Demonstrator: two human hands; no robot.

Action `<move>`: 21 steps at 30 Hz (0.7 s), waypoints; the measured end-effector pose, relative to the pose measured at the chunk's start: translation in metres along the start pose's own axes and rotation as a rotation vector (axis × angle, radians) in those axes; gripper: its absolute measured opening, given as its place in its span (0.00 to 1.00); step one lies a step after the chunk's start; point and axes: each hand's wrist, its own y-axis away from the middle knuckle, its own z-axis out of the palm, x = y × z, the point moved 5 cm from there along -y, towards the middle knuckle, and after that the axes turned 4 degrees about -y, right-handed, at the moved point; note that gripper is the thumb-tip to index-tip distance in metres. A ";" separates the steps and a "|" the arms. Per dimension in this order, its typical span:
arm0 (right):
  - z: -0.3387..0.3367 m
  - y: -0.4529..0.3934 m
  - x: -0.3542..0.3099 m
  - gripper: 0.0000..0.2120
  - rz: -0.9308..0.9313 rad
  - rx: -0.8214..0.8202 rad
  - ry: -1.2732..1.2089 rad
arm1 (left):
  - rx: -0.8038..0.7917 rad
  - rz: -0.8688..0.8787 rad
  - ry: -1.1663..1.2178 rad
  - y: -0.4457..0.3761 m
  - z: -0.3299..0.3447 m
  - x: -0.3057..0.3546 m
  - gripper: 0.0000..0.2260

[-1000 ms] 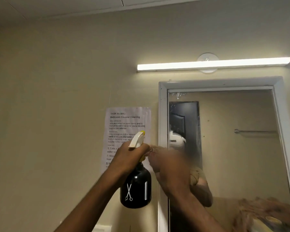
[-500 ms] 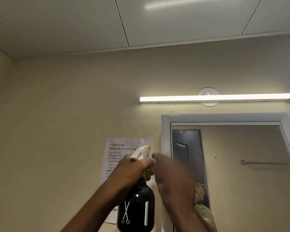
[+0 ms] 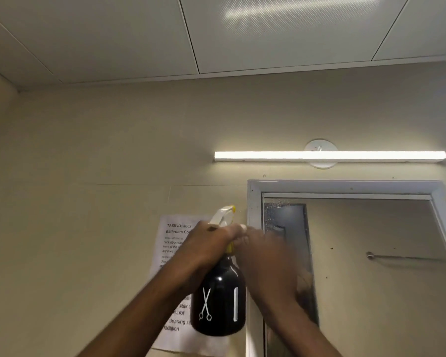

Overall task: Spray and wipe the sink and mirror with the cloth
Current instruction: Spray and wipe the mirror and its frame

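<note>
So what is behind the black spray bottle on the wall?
A printed paper sheet hangs behind the spray bottle. Its title and a few lines show; the bottle and left hand cover the rest.

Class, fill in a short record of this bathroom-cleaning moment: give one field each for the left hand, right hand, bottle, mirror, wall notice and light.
left hand: left hand gripping the neck and trigger of the spray bottle
right hand: right hand blurred, at the bottle's nozzle; no cloth seen
bottle: black, white scissors mark, white and yellow spray head, upright
mirror: mirror white-framed, droplets at upper left corner
wall notice: paper notice left of mirror, partly hidden
light: strip light lit, above mirror
</note>
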 end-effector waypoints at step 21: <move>-0.032 -0.144 0.008 0.26 -0.397 -0.177 0.173 | 0.000 -0.077 0.177 -0.045 0.012 -0.012 0.07</move>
